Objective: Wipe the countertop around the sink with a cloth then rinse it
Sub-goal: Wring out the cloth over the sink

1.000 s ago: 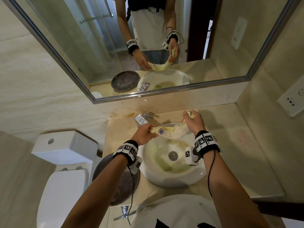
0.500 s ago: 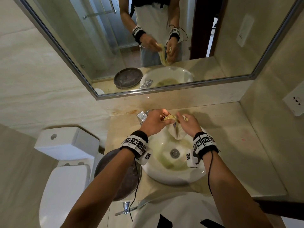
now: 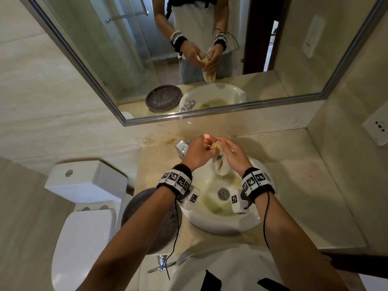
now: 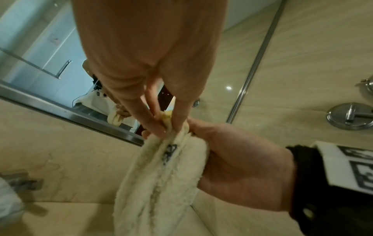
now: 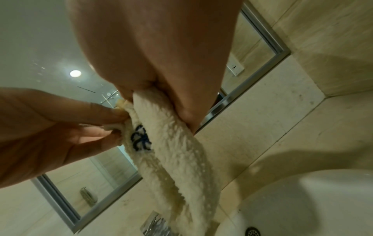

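We hold the cloth (image 3: 219, 163) bunched above the sink (image 3: 222, 223), our left hand (image 3: 197, 153) pinching its top edge and our right hand (image 3: 235, 156) curled round the same gather, the rest hanging toward the drain (image 3: 223, 193). With each grip clamped only on that edge, we judge a wet, heavy cloth could slip into the stained basin, or drip onto the counter (image 3: 304, 175) if we swing it sideways.

One cloth (image 3: 219, 164), one sink (image 3: 222, 223), one tap (image 3: 182, 148), two hands, one toilet (image 3: 84, 206)
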Action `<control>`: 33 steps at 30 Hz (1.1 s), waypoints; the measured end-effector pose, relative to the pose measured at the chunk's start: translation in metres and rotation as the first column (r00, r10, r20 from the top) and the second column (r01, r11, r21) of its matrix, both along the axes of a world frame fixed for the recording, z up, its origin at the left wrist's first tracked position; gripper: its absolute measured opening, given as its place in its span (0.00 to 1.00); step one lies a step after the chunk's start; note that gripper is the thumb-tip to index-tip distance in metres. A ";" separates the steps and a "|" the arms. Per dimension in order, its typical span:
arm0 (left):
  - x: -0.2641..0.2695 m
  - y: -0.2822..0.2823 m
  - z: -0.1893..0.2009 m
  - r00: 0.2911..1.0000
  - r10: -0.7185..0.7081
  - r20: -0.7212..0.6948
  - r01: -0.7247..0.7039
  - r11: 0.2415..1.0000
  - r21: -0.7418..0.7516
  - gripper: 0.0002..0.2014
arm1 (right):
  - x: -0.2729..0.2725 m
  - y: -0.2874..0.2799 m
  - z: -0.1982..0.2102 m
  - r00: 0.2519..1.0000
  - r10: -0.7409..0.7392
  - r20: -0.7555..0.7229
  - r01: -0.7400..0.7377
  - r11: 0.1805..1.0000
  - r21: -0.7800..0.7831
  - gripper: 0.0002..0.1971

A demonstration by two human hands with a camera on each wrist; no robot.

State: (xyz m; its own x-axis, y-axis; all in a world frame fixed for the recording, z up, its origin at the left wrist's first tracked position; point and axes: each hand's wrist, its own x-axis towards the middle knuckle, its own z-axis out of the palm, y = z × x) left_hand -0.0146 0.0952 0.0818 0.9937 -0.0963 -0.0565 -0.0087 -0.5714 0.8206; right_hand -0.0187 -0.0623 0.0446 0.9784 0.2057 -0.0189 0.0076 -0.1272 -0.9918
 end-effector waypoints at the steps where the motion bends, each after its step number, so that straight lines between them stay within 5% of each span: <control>1: -0.001 -0.001 -0.002 0.998 0.056 0.015 -0.056 0.998 -0.034 0.19 | 0.000 0.001 0.001 1.000 -0.005 0.005 0.005 1.000 0.005 0.18; 5: -0.004 -0.006 -0.004 0.988 0.154 0.014 -0.151 0.980 -0.133 0.23 | -0.003 0.006 0.003 0.999 -0.050 -0.008 0.050 0.999 0.009 0.14; 12: -0.014 0.004 -0.014 0.993 -0.045 -0.112 0.009 0.953 -0.304 0.24 | -0.009 0.003 -0.003 0.961 -0.206 -0.187 0.222 0.973 0.065 0.21; 19: -0.024 0.021 -0.031 0.891 -0.303 -0.338 0.303 0.951 -0.053 0.36 | -0.012 -0.008 0.005 0.948 -0.237 -0.212 0.253 0.966 0.051 0.08; 25: -0.021 0.013 -0.040 0.823 -0.356 -0.443 0.335 0.934 -0.127 0.42 | -0.017 -0.011 0.017 0.933 -0.087 -0.349 0.199 0.933 0.299 0.16; 29: -0.017 0.006 -0.037 0.813 -0.392 -0.431 0.366 0.919 -0.145 0.34 | -0.012 -0.016 0.022 0.887 -0.029 -0.460 0.216 0.908 0.359 0.19; 33: -0.014 0.003 -0.040 0.862 -0.328 -0.387 0.372 0.927 0.041 0.29 | -0.008 -0.017 0.016 0.849 -0.105 -0.518 0.295 0.907 0.301 0.20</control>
